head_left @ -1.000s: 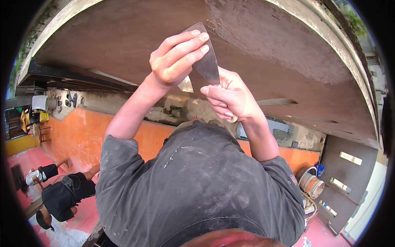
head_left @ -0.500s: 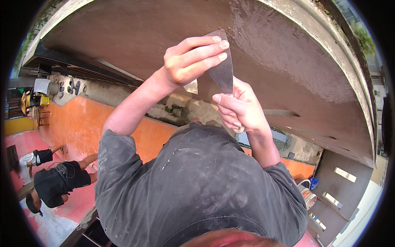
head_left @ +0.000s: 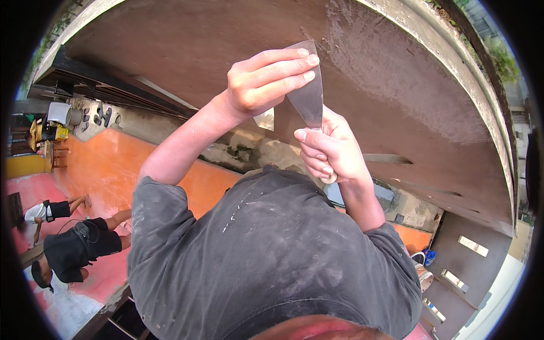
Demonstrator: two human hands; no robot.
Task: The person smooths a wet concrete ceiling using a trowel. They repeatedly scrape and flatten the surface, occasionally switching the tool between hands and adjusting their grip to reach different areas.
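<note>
A putty knife [head_left: 309, 103] with a wide, dark metal blade is held up against the brown wall surface [head_left: 396, 96]. My right hand [head_left: 334, 148] is wrapped round its pale handle, the thumb lying near the base of the blade. The fingers of my left hand [head_left: 266, 79] stretch out flat across the upper blade, their tips close to its right edge. The left thumb is hidden. Beside the blade's top corner, a rough, lighter grey-brown patch [head_left: 374, 62] spreads over the wall.
Two people [head_left: 85, 243] are on the pink floor area at the lower left. An orange floor [head_left: 124, 164] lies below me. Several pieces of footwear [head_left: 102, 115] and a white container [head_left: 59, 113] are at the left. A bucket [head_left: 424, 276] stands at the lower right.
Both hands and the putty knife have shifted very slightly right in view, keeping the same hold. The surroundings have also shifted a little, and the people at the left have changed position slightly.
</note>
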